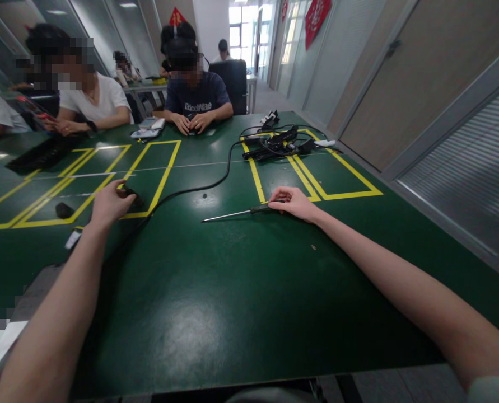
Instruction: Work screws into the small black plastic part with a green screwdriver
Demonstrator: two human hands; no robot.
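My right hand (295, 205) is closed around the dark handle of a screwdriver (232, 215). Its thin metal shaft points left, low over the green table (190, 280) or lying on it; which one I cannot tell. On the left, my left hand (110, 206) has its thumb and fingers closed on a small black object (134, 197) inside a yellow-taped rectangle. That object's kind is not clear, and my fingers cover part of it. A black lump (65, 210) sits on the table to the left of this hand.
A black cable (203, 187) runs across the table to a heap of black parts and cables (280, 143) at the back right. Across the table, a person in a dark T-shirt (196, 95) handles something small. Another person in white (96, 101) sits further left.
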